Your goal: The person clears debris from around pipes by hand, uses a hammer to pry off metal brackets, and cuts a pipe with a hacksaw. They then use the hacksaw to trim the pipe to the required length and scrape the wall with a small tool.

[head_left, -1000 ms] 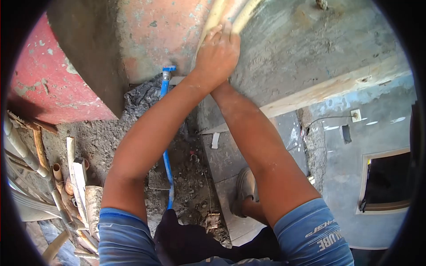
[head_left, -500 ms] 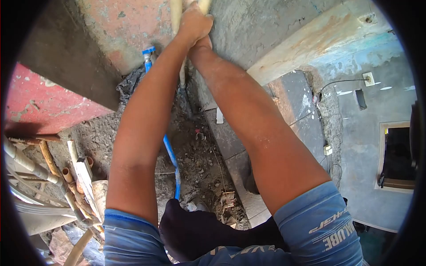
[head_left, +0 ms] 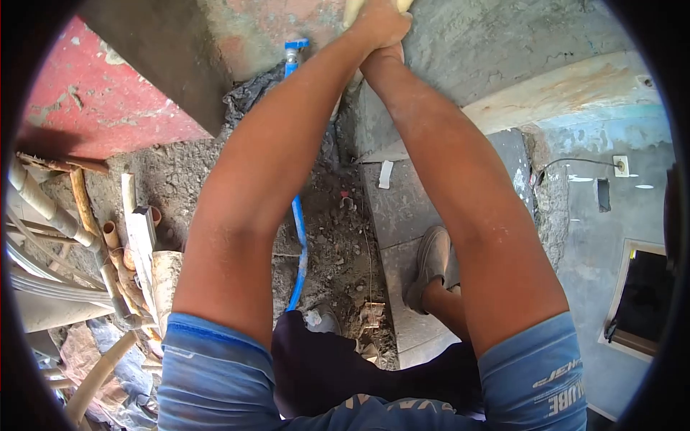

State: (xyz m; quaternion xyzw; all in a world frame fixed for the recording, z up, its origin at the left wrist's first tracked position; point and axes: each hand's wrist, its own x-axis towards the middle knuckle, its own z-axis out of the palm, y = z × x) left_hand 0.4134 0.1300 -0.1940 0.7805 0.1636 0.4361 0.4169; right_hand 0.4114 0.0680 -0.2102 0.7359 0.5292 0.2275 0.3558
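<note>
Both arms reach up to the top of the view, against the wall. My left hand (head_left: 381, 25) is closed around a pale yellowish pipe (head_left: 352, 11), with another pale piece showing on its right side. Just below it is my right hand (head_left: 389, 53), pressed close, its fingers mostly hidden behind the left one. A lower stretch of pale pipe runs down behind the left forearm. Left of the hands stands a blue pipe with a blue-handled valve (head_left: 296, 44), apart from them.
Blue pipe (head_left: 298, 244) lies along the dirt trench (head_left: 338, 251). A shoe (head_left: 431, 266) rests on the tiled ledge (head_left: 392, 208). Wood and pipes (head_left: 93, 244) are piled left, below a red painted block (head_left: 100, 100). A wall socket (head_left: 621, 166) sits at right.
The view has tilted, so the hands and wall sit higher and farther right. More of the shoe on the ledge shows. The hands stay together at the pale pipe.
</note>
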